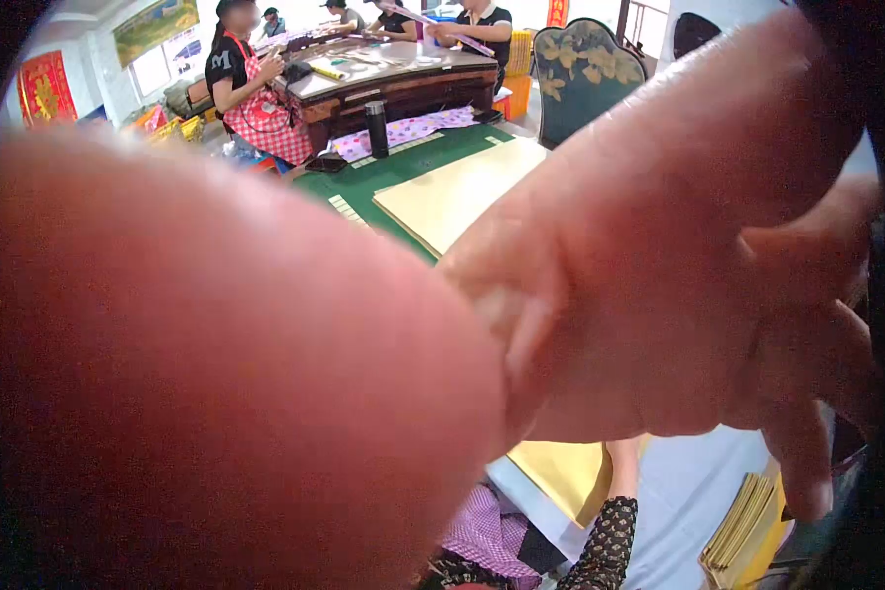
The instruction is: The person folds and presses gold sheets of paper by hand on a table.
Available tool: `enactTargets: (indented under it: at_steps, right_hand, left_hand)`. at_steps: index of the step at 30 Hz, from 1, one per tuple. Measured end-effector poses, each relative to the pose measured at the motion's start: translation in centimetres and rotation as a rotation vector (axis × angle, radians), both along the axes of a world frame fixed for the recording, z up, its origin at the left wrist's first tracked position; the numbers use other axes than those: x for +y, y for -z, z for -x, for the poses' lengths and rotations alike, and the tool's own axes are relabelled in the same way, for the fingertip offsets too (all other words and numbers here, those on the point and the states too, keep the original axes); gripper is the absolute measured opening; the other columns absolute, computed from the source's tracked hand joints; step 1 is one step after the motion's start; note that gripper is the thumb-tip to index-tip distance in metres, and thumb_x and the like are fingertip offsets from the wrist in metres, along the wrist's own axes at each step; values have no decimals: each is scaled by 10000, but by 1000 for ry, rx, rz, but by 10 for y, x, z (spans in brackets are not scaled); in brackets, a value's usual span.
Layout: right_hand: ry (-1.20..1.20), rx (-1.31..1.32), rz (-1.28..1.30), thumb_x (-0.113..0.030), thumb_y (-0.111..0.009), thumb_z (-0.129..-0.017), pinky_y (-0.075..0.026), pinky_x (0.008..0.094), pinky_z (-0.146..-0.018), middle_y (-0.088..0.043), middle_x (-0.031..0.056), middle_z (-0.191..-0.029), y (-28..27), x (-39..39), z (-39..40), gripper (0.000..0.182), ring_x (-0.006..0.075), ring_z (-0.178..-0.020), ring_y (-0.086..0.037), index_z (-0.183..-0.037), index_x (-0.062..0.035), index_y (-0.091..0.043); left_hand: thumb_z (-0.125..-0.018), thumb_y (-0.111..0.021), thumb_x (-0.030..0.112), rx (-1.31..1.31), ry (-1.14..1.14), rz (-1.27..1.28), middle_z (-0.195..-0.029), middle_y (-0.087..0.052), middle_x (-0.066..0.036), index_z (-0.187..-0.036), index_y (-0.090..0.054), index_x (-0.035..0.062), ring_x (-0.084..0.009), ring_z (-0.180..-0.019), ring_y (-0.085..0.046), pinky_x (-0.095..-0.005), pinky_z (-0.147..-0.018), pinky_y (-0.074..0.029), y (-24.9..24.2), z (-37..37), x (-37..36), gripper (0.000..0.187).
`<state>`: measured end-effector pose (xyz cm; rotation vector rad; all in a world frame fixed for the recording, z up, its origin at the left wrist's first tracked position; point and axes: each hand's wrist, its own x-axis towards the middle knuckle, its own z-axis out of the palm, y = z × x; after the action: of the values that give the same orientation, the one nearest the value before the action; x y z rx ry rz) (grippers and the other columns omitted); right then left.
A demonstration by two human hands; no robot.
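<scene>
Close against the lens, my left hand (649, 315) covers much of the view, palm side towards me. Its fingers spread apart to the right, with nothing seen in them. A large blurred patch of skin fills the left side. Below, my right wrist (622, 468) comes out of a black lace sleeve (603, 546) over a gold sheet (567, 477); the hand itself is hidden behind my left hand. The sheet lies on a pale blue surface (674, 501).
A stack of gold folded paper (737, 521) sits at lower right. Beyond are a green table (364, 187) with large cream sheets (462, 197), a black bottle (377, 130) and a phone (326, 164). Several people work at a far table (403, 84); one wears a red checked apron (270, 123). A chair (585, 79) stands behind.
</scene>
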<state>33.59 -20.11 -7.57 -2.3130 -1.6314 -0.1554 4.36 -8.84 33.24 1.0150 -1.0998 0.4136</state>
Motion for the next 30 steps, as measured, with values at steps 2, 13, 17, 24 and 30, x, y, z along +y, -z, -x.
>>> enactTargets:
  at_steps: [2,13,17,24,30]
  right_hand:
    - [7,7,-6,-355,-456,-966,-219,478,-1140,-399,129,-1470,4,0,0,498,372,-1365,-319,-1402,-116,-434]
    - [117,191,-99,-259,-498,-933,-254,453,-1117,-478,142,-1401,-18,1,22,400,370,-1322,-365,-1278,-65,-557]
    - [89,92,-42,-285,-488,-925,-214,479,-1131,-458,142,-1417,-29,1,35,471,351,-1355,-330,-1339,-61,-488]
    - [128,94,94,-308,-463,-940,-202,469,-1145,-406,128,-1465,-37,1,36,506,328,-1381,-305,-1398,-95,-442]
    - [102,98,10,-310,-467,-931,-217,465,-1139,-405,127,-1465,-32,1,35,498,344,-1370,-313,-1379,-92,-461]
  left_hand:
    - [-912,-490,576,3,6,-4,-1490,-338,-181,-1513,-126,85,-336,-1267,-469,-422,-957,-445,2,0,-2,857]
    - [-925,-457,578,53,-5,24,-1491,-339,-176,-1521,-119,122,-340,-1249,-487,-421,-914,-484,6,1,-8,822]
    - [-930,-445,578,105,-33,26,-1491,-340,-174,-1524,-117,136,-341,-1242,-494,-421,-899,-499,15,7,-7,810]
    - [-912,-414,637,550,-184,65,-1443,-348,-312,-1529,-49,87,-376,-1297,-445,-419,-1023,-406,84,11,4,903]
    - [-957,-373,578,763,-252,65,-1336,-497,-277,-1520,-92,59,-314,-1244,-512,-391,-1007,-417,173,8,17,816]
